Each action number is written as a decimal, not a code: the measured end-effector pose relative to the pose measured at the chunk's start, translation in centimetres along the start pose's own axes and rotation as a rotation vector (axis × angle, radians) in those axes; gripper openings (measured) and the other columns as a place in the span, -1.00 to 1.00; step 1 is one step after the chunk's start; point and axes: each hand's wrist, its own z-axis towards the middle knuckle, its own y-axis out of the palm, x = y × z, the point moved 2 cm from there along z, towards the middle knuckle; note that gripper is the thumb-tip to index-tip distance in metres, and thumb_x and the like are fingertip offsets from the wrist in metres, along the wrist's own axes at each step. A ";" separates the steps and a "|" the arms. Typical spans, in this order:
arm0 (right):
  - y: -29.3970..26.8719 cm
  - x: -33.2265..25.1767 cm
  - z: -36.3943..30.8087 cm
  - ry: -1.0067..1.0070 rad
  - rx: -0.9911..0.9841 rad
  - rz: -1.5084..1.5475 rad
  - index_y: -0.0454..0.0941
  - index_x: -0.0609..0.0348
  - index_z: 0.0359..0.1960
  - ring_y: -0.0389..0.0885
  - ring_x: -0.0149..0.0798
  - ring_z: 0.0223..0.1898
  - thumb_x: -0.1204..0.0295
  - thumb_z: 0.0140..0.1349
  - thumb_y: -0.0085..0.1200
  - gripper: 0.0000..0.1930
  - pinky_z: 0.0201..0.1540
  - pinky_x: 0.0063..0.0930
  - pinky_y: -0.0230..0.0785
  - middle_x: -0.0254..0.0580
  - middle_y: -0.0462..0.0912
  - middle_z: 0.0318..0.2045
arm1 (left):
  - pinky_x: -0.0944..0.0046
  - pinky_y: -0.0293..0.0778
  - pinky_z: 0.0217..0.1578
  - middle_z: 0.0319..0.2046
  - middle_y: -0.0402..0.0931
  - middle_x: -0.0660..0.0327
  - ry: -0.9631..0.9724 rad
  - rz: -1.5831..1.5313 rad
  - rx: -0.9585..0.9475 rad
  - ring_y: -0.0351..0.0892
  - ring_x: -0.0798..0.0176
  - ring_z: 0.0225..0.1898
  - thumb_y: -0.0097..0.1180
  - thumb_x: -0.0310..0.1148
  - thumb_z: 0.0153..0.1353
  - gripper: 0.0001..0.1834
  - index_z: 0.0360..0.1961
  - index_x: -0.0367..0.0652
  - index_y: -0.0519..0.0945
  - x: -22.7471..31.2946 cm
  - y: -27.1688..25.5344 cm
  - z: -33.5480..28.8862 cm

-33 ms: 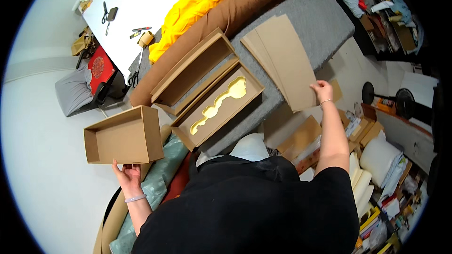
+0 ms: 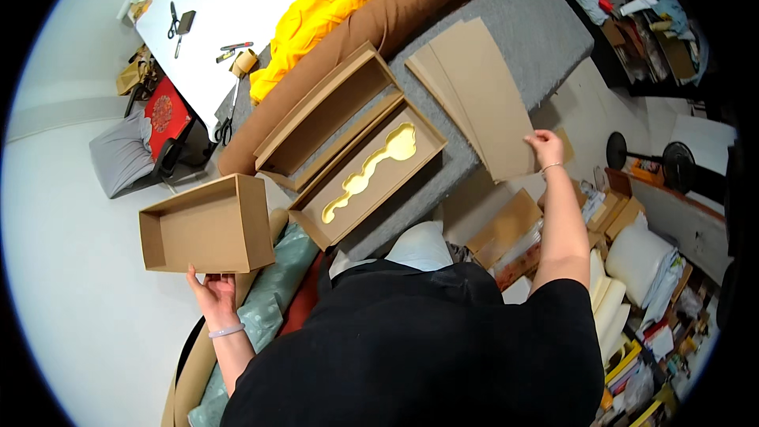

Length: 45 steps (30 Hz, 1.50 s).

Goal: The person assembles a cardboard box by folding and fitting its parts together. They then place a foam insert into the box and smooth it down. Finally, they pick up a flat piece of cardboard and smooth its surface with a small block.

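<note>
My left hand [image 2: 215, 294] grips the lower edge of an open brown cardboard box [image 2: 194, 229], held up at the left with its hollow side facing me. My right hand [image 2: 545, 149] is closed on the near right edge of the top cardboard sheet [image 2: 482, 87], which lies on a slightly fanned stack of flat brown sheets. Between my hands, on the grey padded surface, sits a shallow box with an insert [image 2: 371, 146]. A wavy, yellow-lined recess [image 2: 368, 172] is cut into that insert. Just beyond it rests another open, deep cardboard box [image 2: 328, 115].
A brown fabric roll [image 2: 332, 55] and yellow cloth [image 2: 308, 28] lie along the far side of the grey surface [image 2: 538, 32]. Scissors [image 2: 173, 22] and cutters lie on the white table [image 2: 190, 55]. Cartons [image 2: 514, 225] and a black fan [image 2: 677, 160] stand at right; wrapped rolls [image 2: 277, 285] lean near my left arm.
</note>
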 end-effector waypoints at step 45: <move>11.6 5.0 -13.2 0.922 -0.053 1.104 0.46 -0.17 0.11 0.50 -0.37 -0.06 -0.10 0.23 0.24 -0.48 -0.09 -0.38 0.26 -0.37 0.55 0.03 | 0.11 0.45 0.14 0.11 0.46 0.08 0.014 0.030 -0.029 0.49 0.08 0.10 0.41 0.09 0.02 -0.08 0.19 -0.38 0.33 -2.8 -3.5 -7.1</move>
